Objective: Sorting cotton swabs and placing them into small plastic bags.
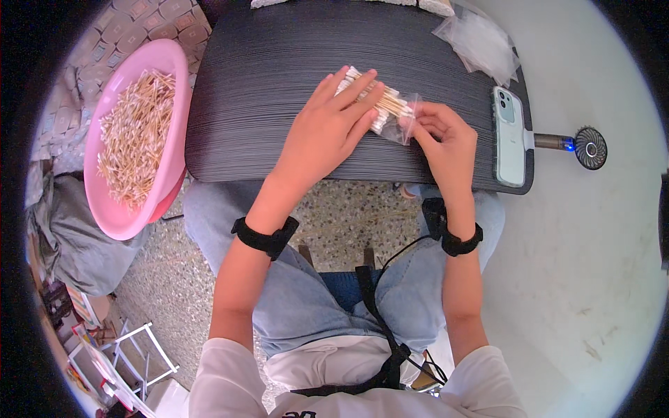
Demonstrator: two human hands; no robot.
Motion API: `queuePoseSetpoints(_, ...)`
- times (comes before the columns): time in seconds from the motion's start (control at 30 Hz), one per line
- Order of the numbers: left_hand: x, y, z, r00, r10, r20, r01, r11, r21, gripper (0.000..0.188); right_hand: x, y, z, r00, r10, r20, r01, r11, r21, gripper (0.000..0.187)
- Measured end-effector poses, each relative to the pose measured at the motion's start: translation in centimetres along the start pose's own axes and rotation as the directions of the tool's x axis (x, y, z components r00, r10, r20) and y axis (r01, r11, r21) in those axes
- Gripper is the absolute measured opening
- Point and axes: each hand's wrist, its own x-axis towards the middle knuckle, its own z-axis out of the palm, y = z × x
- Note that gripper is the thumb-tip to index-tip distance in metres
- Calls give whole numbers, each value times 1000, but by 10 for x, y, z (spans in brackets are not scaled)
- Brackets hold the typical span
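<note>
Between pink basin (182, 90) and phone (511, 150), left fingers (364, 102) spread over swabs (392, 106), right fingers (437, 111) pinch clear bag (404, 133)

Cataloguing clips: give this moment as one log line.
Left hand: over cotton swabs | Right hand: pinching clear plastic bag | Pink basin: loose swabs

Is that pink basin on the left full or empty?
Well filled: the pink basin holds a broad heap of cotton swabs, with some bare wall showing around them.

White short sleeves (226, 376), black wrist straps (263, 239), faded-blue jeans (293, 303).
</note>
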Motion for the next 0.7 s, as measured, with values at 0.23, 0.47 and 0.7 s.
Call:
queuePoseSetpoints(0.23,1,1,0,999,34,-4,-34,996,81,40,7,5,11,995,-85,-51,81,994,-73,13)
queuePoseSetpoints(0.47,1,0,1,1000,0,-12,1,999,46,39,11,9,6,995,94,16,-94,942,322,19)
queuePoseSetpoints(0.7,0,0,-2,1000,-16,19,17,1000,-25,38,22,9,0,995,72,76,-86,976,199,26)
